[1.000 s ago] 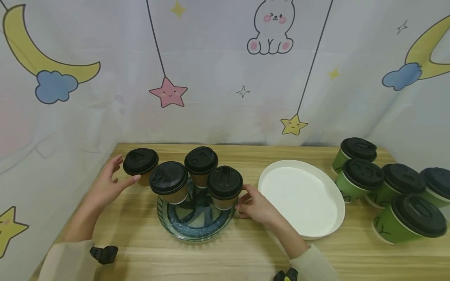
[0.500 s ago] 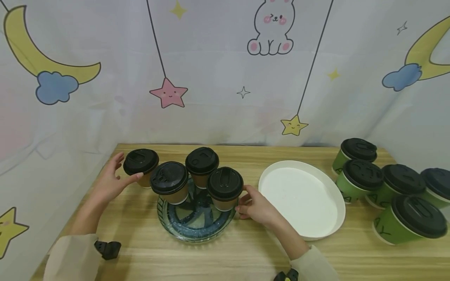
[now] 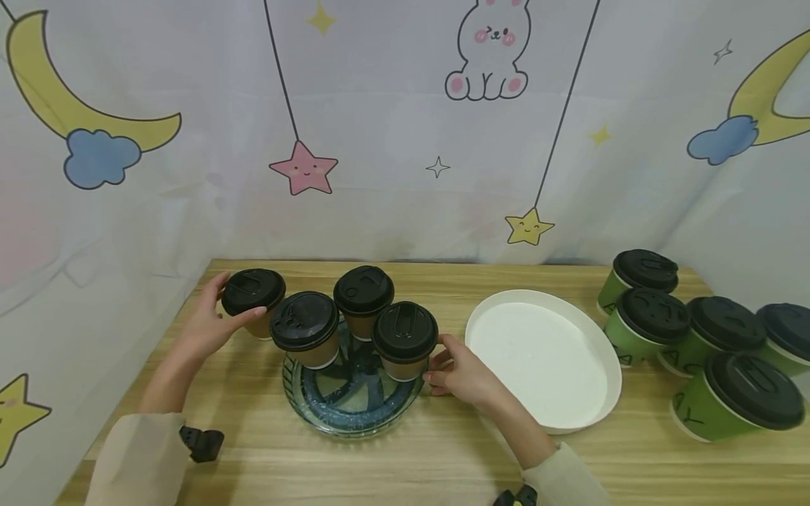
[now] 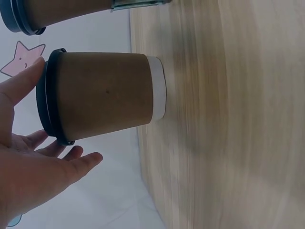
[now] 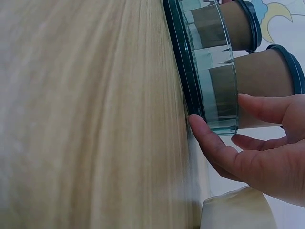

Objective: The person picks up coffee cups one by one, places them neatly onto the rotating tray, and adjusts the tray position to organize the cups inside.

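My left hand (image 3: 207, 327) spreads around the black lid of a brown paper coffee cup (image 3: 254, 294) at the back left of the table. In the left wrist view the thumb lies along the lid (image 4: 46, 102), and the other fingers (image 4: 81, 164) stand just off its far side. A clear glass dish (image 3: 354, 425) carries three more brown lidded cups, among them a near right cup (image 3: 405, 337). My right hand (image 3: 465, 370) holds the dish's right side, one fingertip at its rim and another low by its base. The cups stand upright.
A round white tray (image 3: 544, 365) lies right of the dish. Several green cups (image 3: 696, 337) with black lids stand upright at the right end of the wooden table (image 3: 316, 471). A printed cloth (image 3: 405, 211) hangs behind the table.
My left hand has moved forward and slightly right, its fingers and thumb coming closer round the lid of the back left cup. My right hand and the dish have stayed in place.
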The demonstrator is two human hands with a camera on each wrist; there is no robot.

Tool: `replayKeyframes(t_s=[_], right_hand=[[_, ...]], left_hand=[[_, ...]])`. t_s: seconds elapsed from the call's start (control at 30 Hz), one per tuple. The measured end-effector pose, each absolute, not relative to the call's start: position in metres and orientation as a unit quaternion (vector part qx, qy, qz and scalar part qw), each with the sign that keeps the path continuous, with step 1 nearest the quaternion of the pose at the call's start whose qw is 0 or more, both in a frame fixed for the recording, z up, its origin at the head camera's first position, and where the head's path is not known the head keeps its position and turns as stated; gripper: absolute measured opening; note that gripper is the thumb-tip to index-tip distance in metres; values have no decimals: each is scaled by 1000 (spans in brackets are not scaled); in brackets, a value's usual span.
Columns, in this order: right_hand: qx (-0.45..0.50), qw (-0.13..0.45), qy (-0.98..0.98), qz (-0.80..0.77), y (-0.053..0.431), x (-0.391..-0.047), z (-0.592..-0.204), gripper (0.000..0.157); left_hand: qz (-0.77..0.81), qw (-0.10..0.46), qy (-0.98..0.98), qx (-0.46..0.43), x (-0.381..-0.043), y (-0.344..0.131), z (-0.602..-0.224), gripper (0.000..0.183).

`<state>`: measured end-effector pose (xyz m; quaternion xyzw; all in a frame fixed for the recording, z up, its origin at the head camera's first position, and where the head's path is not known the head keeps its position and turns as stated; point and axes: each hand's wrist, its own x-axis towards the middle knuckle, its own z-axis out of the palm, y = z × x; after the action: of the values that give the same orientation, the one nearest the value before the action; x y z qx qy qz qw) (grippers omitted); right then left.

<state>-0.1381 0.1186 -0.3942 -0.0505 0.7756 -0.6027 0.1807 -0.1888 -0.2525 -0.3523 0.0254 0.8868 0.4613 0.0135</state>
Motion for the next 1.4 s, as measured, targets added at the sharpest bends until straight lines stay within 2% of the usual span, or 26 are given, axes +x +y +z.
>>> replayKeyframes(t_s=[0.3,0.9,1.4], right_hand=[[-51,173,776,-604,117,-136,-394,55],[-55,174,774,-606,118,-136,-391,55],[-50,173,775,-606,117,-136,-391,55]], left_hand=[[445,13,895,2,-191,-247,-351,99],[445,-22,895,-8,-198,-241,-351,100],[448,-44,893,-2,-199,-241,-350,92]])
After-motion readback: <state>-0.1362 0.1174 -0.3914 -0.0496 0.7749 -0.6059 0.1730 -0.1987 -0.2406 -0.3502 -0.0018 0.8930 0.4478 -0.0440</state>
